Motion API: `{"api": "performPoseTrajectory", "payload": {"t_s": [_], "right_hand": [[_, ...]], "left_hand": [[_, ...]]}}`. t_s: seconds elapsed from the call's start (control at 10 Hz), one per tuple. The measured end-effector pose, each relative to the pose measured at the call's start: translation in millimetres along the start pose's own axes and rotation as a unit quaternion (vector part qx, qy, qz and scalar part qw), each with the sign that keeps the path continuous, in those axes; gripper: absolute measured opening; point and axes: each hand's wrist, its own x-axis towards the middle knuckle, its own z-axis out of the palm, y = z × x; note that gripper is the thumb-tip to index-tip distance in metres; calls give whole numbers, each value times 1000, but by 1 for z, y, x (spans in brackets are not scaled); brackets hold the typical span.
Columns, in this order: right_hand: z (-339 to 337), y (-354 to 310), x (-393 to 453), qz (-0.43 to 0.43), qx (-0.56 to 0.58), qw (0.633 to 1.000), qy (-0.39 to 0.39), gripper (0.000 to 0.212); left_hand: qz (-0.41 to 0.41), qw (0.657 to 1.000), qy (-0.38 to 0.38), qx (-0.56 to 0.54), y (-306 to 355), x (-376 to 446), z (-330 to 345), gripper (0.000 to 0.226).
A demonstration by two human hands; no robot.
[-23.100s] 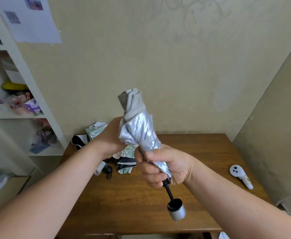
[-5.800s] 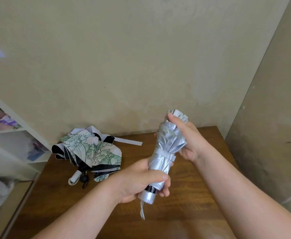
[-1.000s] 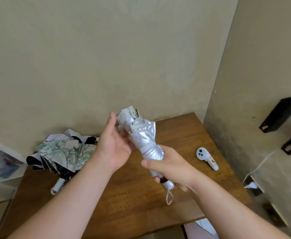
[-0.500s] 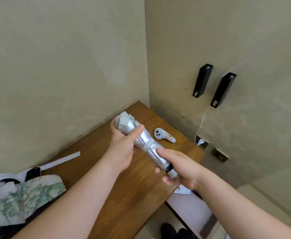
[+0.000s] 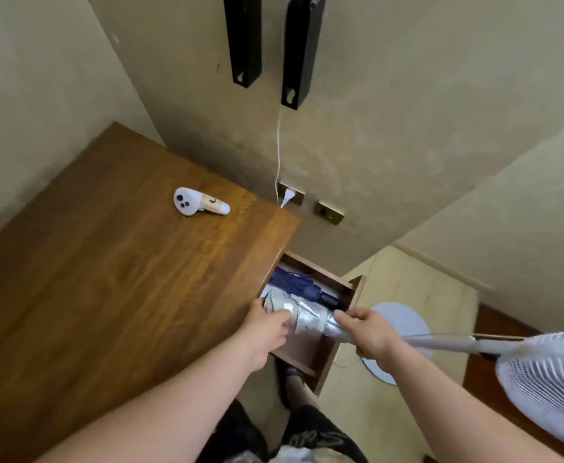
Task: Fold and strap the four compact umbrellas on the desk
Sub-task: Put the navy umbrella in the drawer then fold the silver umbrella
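The left hand and right hand grip a folded silver fabric umbrella, its handle hidden, above the open wooden drawer. The label on the white plastic controller is unreadable.

The held umbrella sits across the open drawer, before the stored umbrella.

Legend: no text before you was legible. The tan sticker on the white controller bore only a dark scrawl; the white print on your shorts was unreadable.
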Motion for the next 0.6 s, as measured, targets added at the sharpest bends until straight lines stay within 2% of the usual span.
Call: {"api": "performPoseTrajectory", "payload": {"t_s": [0.1,0.2,0.3,0.4,0.5,0.6], "right_hand": [[1,14,29,62,-47,995,-60,52],[11,13,54,66,-61,988,-123,39],[24,14,87,-4,-154,977,-147,29],[41,8,116,-36,-271,950,-151,41],[67,-3,141,-36,-318,931,-175,41],[87,-2,168,-55,-399,907,-124,51]], "left_hand": [[-63,998,18,-20,-6,31,13,42],[-70,995,68,-9,-10,70,18,46],[-74,990,93,80,-25,123,14,62],[-68,981,181,20,-42,163,6,35],[-19,860,376,345,-42,185,-2,30],[138,511,312,789,-62,206,0,48]]}}
